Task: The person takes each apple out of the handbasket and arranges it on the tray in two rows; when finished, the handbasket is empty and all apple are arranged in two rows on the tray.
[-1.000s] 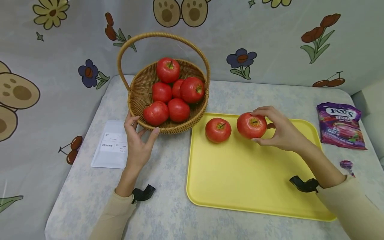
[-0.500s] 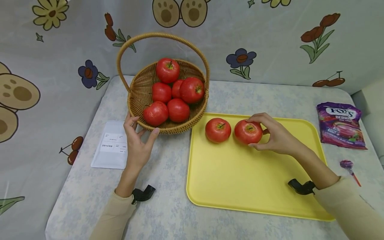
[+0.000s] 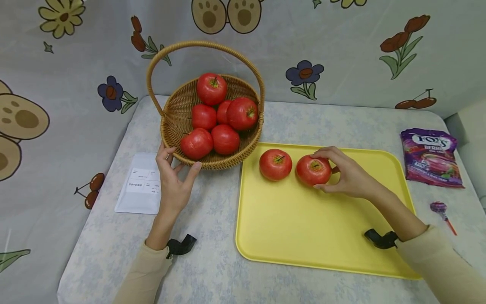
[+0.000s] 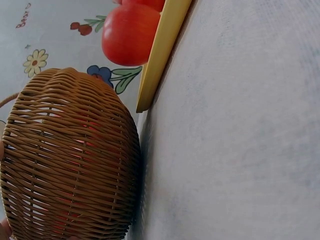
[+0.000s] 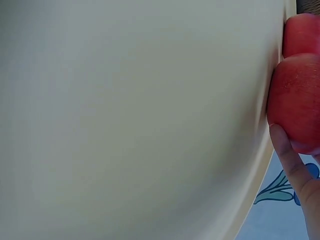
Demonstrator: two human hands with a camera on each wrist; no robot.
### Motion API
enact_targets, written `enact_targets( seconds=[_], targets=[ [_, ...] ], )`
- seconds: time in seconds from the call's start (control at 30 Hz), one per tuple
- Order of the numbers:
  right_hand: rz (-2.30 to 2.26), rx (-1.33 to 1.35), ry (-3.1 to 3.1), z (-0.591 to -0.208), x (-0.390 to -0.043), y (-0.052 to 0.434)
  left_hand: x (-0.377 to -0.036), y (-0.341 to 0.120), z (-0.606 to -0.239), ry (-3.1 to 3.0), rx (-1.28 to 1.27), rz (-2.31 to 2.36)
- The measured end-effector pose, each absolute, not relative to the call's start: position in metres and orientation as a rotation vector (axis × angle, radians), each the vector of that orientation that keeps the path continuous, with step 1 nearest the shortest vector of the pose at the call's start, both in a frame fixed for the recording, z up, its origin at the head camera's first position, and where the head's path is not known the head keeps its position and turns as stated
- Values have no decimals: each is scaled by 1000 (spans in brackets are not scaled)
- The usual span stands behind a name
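My right hand point(image 3: 343, 175) grips a red apple point(image 3: 312, 172) between thumb and fingers, low on the yellow tray point(image 3: 288, 223). In the right wrist view the thumb lies along the held apple point(image 5: 297, 102), low at the tray's surface point(image 5: 150, 125). Just left of it sits a second apple point(image 3: 276, 164), near the tray's back left corner. At the lower left of the wicker basket point(image 3: 243, 158), my left hand point(image 3: 174, 185) holds its rim, thumb in front and fingers at the side. Several red apples point(image 3: 225, 139) lie inside the basket, whose tall handle arches over them.
A white labelled pouch point(image 3: 138, 185) lies left of my left hand. Right of the tray are a purple candy bag point(image 3: 431, 158) and a lollipop point(image 3: 439, 209). A patterned cloth point(image 3: 353, 63) hangs behind the table.
My right hand has moved left and slightly down with the apple, bringing it close beside the other apple on the tray. The lollipop's stick now shows. My left hand stays at the basket.
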State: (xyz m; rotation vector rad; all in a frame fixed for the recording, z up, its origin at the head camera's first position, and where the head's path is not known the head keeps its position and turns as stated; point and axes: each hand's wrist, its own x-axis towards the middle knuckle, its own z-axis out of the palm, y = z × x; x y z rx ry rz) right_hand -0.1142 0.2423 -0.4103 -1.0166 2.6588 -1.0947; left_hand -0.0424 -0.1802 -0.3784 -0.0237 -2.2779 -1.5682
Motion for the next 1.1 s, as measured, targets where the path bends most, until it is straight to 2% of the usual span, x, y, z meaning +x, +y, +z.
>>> enact_targets(
  seconds=[0.67, 0.9, 1.1],
  targets=[
    [-979, -998, 2696, -409, -109, 242, -42, -180, -379, -2266, -30, -1581],
    [-969, -1124, 2795, -386, -111, 233, -43, -179, -379, -2266, -46, -1569],
    [-1035, -1254, 2749, -355, -126, 204, -43, -180, -379, -2262, -37, -1565]
  ],
)
